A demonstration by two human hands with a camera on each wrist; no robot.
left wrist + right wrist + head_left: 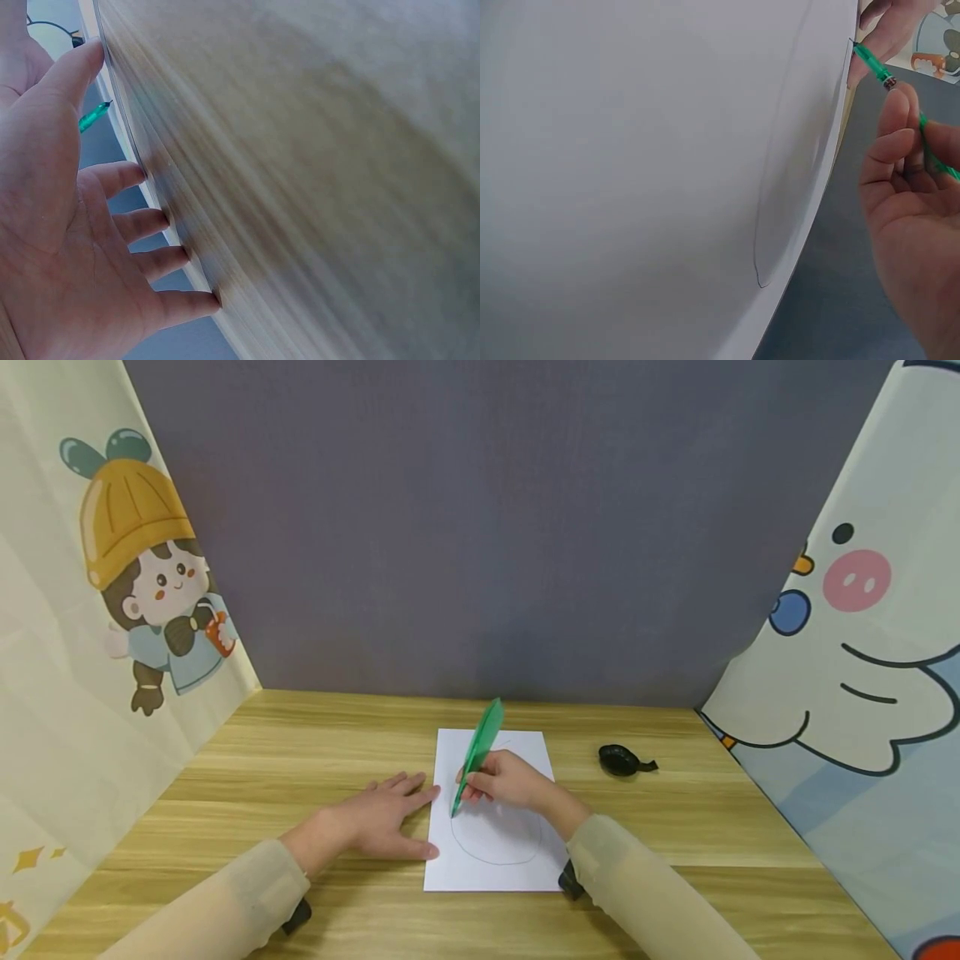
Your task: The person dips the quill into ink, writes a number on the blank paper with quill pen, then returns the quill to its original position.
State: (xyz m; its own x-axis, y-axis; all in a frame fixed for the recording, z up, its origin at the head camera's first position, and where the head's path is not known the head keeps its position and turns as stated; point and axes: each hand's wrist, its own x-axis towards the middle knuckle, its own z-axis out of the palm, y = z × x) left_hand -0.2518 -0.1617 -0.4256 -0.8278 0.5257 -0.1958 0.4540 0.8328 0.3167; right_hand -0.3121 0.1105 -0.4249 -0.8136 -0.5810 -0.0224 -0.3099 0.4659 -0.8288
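A white sheet of paper (450, 872) lies on the wooden table, bearing a thin, rounded pencil-like line. My right hand (506, 779) pinches a green feather-shaped pen (480, 739) over the sheet. The pen's tip meets the paper at the left end of the curve, while its feather top leans up and to the right. In the right wrist view, thumb and fingers grip the pen's clear green barrel (871, 64). My left hand (382, 818) rests with spread fingers at the paper's left edge, thumb and index fingertips on the margin.
A small black pan-shaped object (622, 761) lies on the table (675, 827) to the right of the paper. A dark grey panel (487, 527) rises behind the table. Cartoon-printed cloths hang at the left (60, 735) and right (915, 693).
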